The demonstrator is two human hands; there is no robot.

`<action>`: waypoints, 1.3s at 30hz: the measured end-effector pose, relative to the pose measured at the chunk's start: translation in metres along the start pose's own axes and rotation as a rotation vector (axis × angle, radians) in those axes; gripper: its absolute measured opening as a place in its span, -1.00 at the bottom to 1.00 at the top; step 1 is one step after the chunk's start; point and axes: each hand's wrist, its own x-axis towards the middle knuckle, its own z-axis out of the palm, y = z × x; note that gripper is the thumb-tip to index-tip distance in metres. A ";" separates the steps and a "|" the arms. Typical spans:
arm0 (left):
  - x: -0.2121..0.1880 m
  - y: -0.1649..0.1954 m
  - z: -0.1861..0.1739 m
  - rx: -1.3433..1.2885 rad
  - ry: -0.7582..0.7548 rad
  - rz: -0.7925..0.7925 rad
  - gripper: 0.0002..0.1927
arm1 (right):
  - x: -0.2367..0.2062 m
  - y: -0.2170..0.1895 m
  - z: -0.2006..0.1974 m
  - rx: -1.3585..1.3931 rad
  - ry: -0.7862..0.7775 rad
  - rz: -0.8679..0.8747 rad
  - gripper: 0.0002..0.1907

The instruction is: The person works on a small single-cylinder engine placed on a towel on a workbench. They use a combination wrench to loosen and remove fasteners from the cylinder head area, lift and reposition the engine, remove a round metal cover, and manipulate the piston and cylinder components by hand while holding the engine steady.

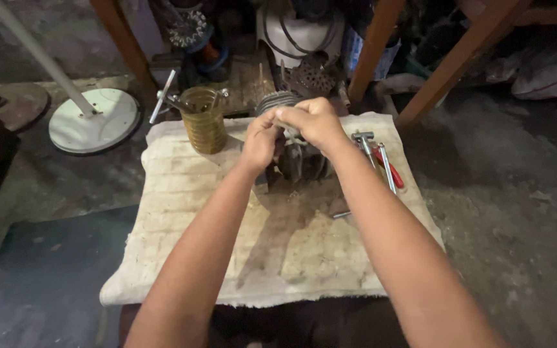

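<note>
Both hands, left (260, 143) & right (314, 121), clamped on finned engine part (294, 158) at 12 o'clock, steadying it over cloth (182, 212).

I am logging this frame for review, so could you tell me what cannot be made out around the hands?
- Head view: what the left hand and right hand pinch is hidden by the fingers.
- The metal part under them is dark and mostly covered by both hands.
- The tools on the cloth are too small to name for certain.
- The jar contents are unclear.
</note>
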 end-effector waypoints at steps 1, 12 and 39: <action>-0.003 0.000 0.001 0.034 0.006 -0.018 -0.81 | 0.000 0.000 0.002 0.012 0.081 0.027 -0.69; -0.001 0.004 -0.001 -0.024 -0.004 0.019 -0.80 | 0.000 0.000 0.003 -0.007 0.176 -0.037 -0.59; -0.004 0.001 0.000 0.127 0.112 0.055 -0.82 | -0.006 -0.006 0.006 0.026 0.056 -0.090 -0.67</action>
